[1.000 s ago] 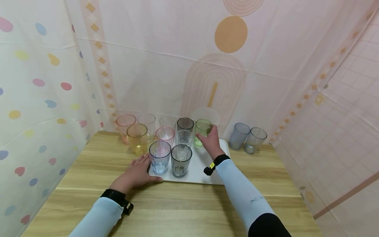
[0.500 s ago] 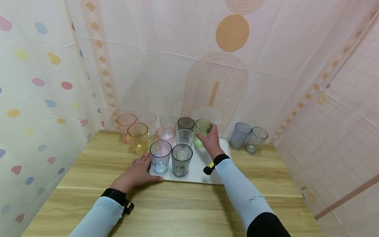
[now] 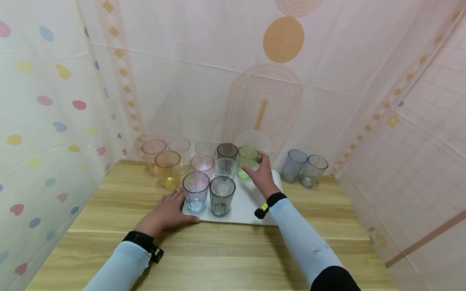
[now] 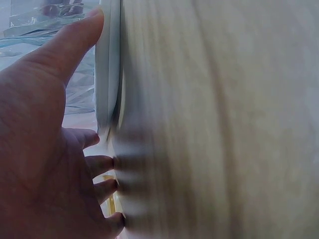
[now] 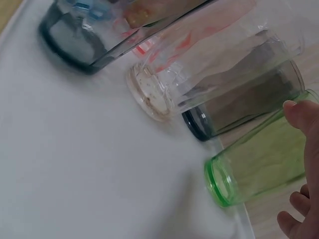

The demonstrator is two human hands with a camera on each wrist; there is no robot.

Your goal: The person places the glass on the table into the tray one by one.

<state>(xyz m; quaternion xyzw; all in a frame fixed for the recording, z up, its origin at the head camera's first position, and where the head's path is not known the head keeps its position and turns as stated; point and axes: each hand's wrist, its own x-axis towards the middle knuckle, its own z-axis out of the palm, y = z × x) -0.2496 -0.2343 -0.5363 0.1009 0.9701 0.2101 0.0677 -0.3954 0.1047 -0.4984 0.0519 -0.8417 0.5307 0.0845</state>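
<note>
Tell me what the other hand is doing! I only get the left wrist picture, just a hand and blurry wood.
Observer: The right hand has its thumb against a green cup at the back of the white tray.
Operator: Are there more cups on the tray?
Observer: Yes. A blue cup and a grey cup stand side by side at its front.
Operator: Any cups off the tray?
Observer: Two bluish cups stand on the table, to the right of the tray.
</note>
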